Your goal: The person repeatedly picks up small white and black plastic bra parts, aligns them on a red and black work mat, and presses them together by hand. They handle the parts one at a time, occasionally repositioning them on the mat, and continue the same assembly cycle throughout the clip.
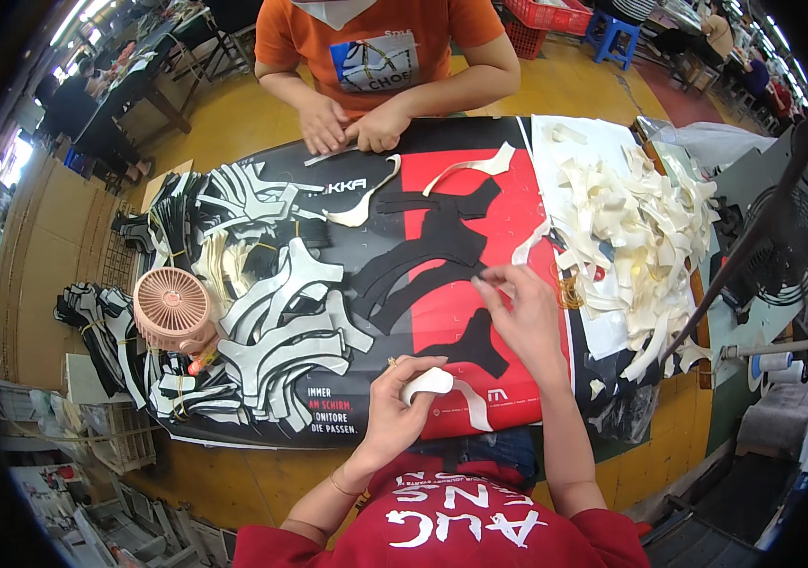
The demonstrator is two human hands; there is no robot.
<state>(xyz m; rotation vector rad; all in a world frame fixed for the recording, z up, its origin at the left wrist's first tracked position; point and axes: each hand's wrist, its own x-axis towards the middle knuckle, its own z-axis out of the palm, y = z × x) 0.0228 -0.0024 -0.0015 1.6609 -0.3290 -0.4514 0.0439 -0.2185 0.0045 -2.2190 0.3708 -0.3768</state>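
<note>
My left hand [393, 405] is closed around a white curved fabric piece [432, 382], close to the table's near edge. Over the red part of the printed sheet, my right hand [527, 317] has its fingers partly bent and apart, with nothing visible in them. Its fingertips are beside a group of black curved fabric pieces [451, 239]. A forked black piece [472, 343] lies between my two hands. Just right of my left hand is a cream strip [475, 407], and another cream strip [530, 243] lies beyond my right fingertips.
Stacked white-and-black pieces [286, 346] and a pink fan [173, 305] occupy the table's left side. Cream scraps [627, 237] are heaped on white paper at right. Across the table, a person in an orange shirt [380, 66] has both hands on a small strip.
</note>
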